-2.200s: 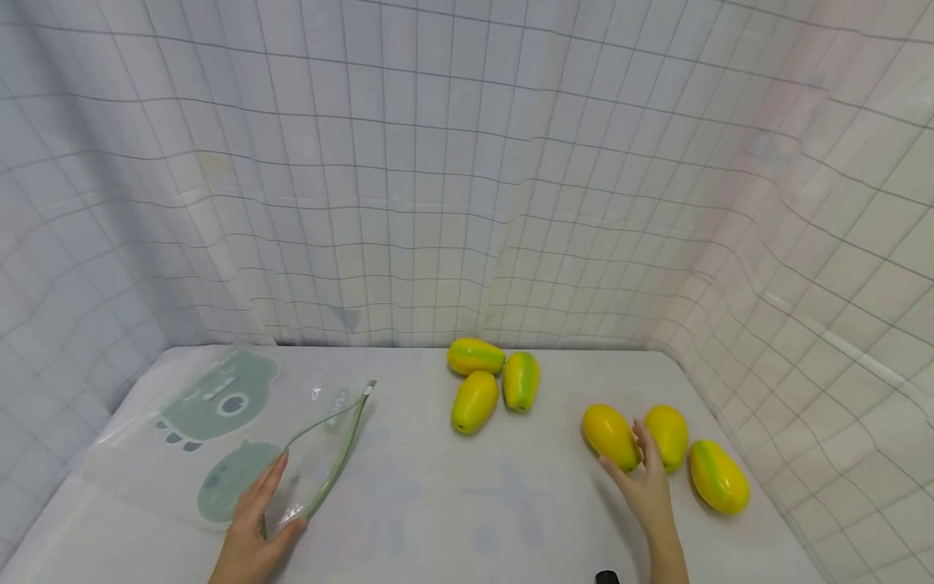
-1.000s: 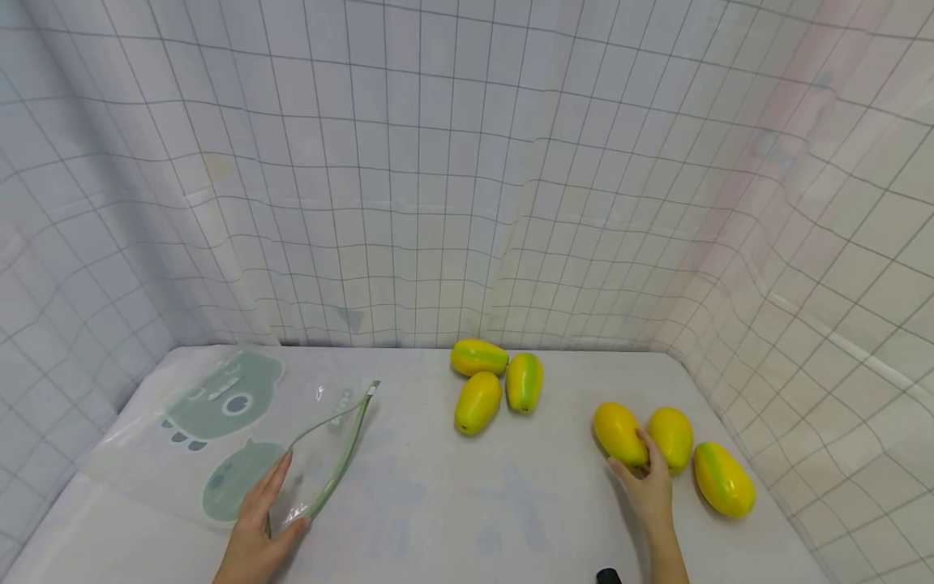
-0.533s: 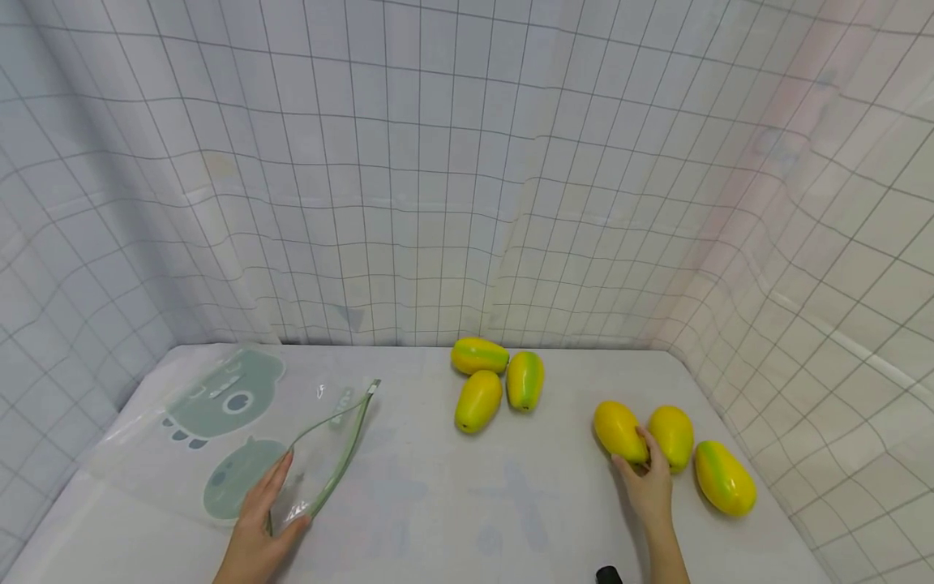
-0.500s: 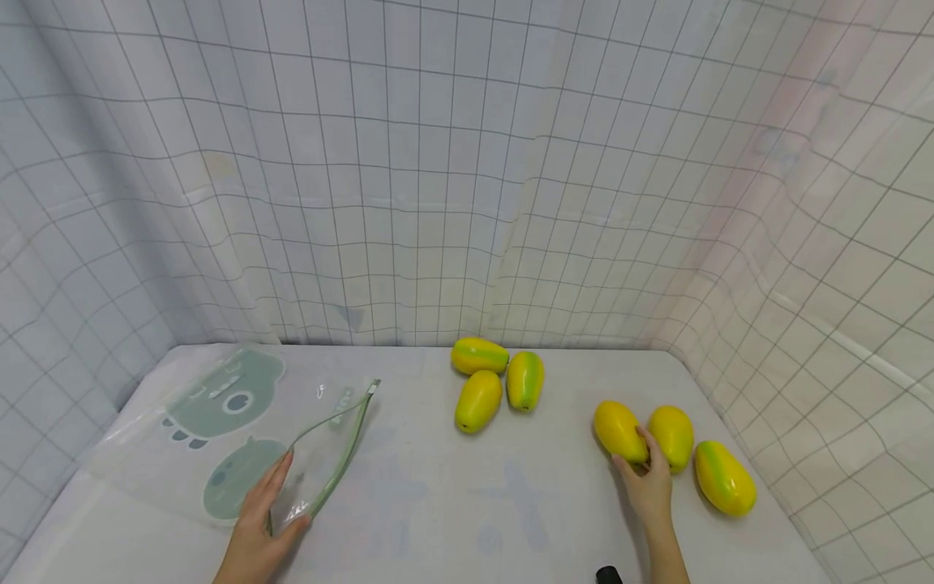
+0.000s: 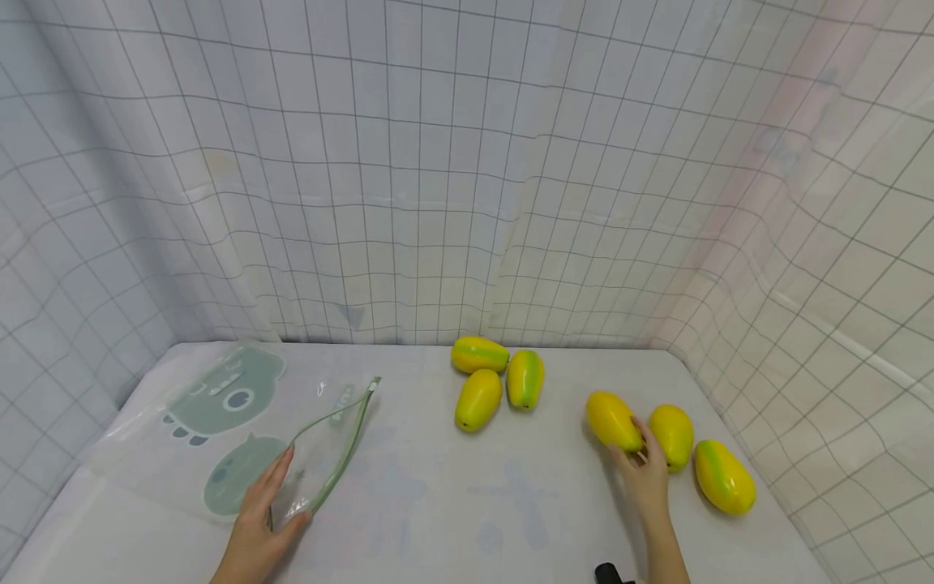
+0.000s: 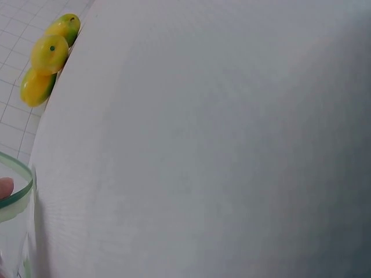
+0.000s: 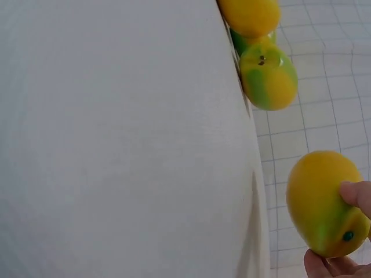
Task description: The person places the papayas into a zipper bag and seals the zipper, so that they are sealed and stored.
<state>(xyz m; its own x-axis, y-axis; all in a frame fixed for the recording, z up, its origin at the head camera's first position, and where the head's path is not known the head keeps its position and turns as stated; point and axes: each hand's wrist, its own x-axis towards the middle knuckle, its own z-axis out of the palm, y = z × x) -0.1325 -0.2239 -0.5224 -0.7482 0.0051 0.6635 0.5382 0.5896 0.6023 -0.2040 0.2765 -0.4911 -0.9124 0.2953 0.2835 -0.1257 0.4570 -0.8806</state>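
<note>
My right hand [image 5: 645, 478] grips a yellow papaya [image 5: 613, 420], smooth and greenish toward its stem end. In the right wrist view, thumb and fingertips hold this papaya [image 7: 324, 200] near that end, above the table edge line. At the left my left hand [image 5: 259, 519] has its fingers and thumb spread in the mouth of a clear plastic bag [image 5: 248, 474] with green cartoon prints. The bag's green rim bows outward between them. One fingertip shows inside the rim [image 6: 26, 174] in the left wrist view. Part of the bag's mouth is hidden behind the hand.
Two more papayas, a nearer one [image 5: 670, 438] and one farther right [image 5: 725, 477], lie beside the right hand. Three papayas [image 5: 478, 401] cluster at the back middle. A black object [image 5: 608, 573] shows at the bottom edge. Gridded white curtains [image 5: 438, 203] surround the white table [image 5: 438, 519].
My right hand has closed on the papaya, which has now shifted slightly up and left in the head view. The left hand keeps its spread pose at the bag mouth.
</note>
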